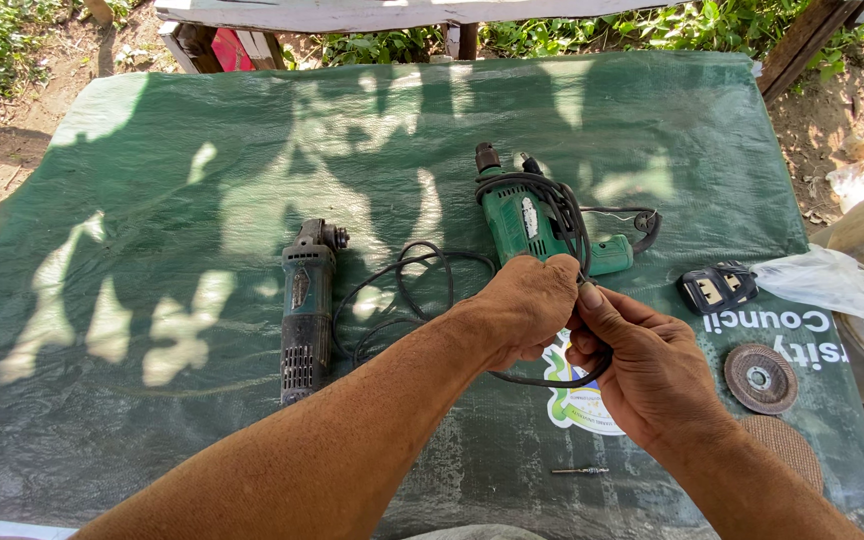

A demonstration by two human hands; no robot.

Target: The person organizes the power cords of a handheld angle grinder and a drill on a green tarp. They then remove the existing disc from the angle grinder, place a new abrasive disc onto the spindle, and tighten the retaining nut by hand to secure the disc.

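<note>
Both of your forearms are bare right up to where they leave the bottom of the view, with no sleeve, cuff or glove on them. Your left hand and your right hand carry no ring, watch, strap or bandage on any part that shows, and your right thumbnail is short and unpainted. Fine hair runs along your left forearm, tendons and knuckle creases stand out on the back of your right hand, and dappled sunlight and leaf shadow fall across both arms.
</note>
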